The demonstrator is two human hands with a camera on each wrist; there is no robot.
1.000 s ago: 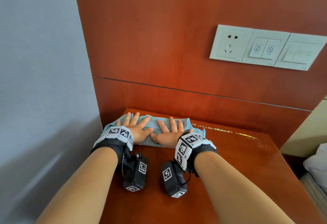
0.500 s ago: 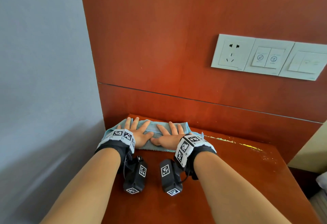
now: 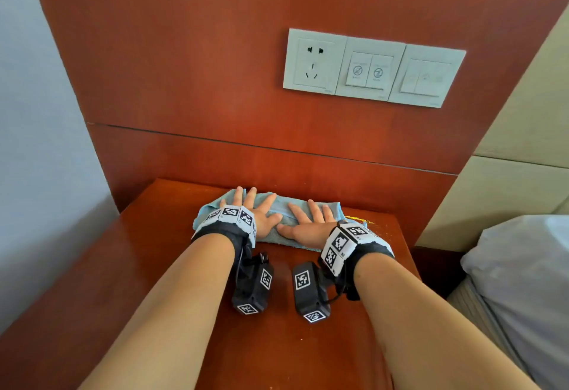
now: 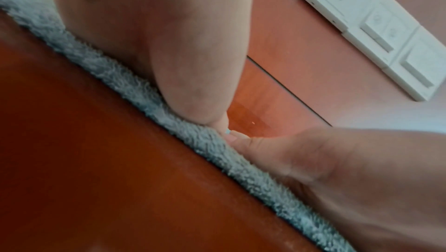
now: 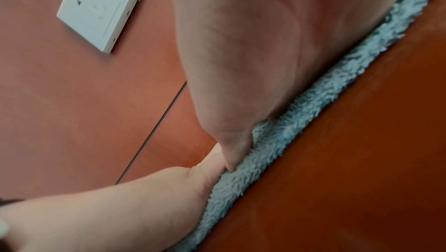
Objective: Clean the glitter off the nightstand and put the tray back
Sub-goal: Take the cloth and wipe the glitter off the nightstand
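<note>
A light blue cloth (image 3: pixel 278 204) lies folded on the red-brown nightstand top (image 3: pixel 160 251), close to the back panel. Both hands press flat on it with straight, spread fingers: my left hand (image 3: pixel 255 207) on its left half, my right hand (image 3: pixel 308 223) on its right half, thumbs nearly touching. The wrist views show the cloth's fluffy edge (image 4: pixel 169 120) (image 5: pixel 301 114) under each palm. A streak of yellow glitter (image 3: pixel 363 220) lies on the wood just right of the cloth. No tray is in view.
A wooden wall panel (image 3: pixel 215 81) rises directly behind the nightstand, with a white socket and switch plate (image 3: pixel 372 69). A grey wall (image 3: pixel 37 143) stands at the left. A bed with grey bedding (image 3: pixel 523 281) is at the right.
Both hands have slid the cloth to the right along the back edge, from the left rear corner toward the middle, covering part of the glitter streak. The head view has shifted too.
</note>
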